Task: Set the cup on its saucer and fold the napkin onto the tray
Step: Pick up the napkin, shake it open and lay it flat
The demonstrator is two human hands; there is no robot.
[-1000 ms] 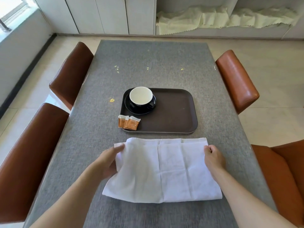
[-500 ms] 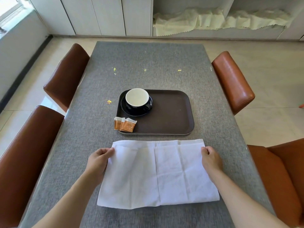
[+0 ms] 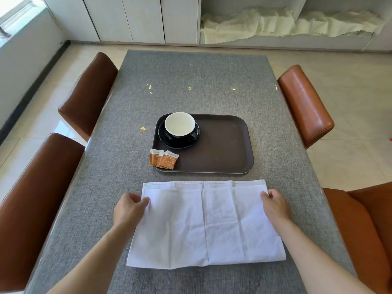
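White cloth fills the lower centre of the frame: the napkin [image 3: 206, 225] lies folded flat on the grey worktop [image 3: 191, 81]. At its left edge the left hand [image 3: 129, 209] pinches the upper corner; at its right edge the right hand [image 3: 275, 205] grips the opposite corner with curled fingers. Just above, in mid-frame, sits the brown tray [image 3: 224, 145], with two orange sachets [image 3: 163, 159] at its lower left and the cup [image 3: 179, 127] standing on its saucer [image 3: 165, 139] at its upper left.

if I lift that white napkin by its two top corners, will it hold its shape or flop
Probably flop: the napkin is thin creased cloth lying limp on the table. Its folded layers would likely fall open, since the left hand and right hand pinch only the edges. It looks light.
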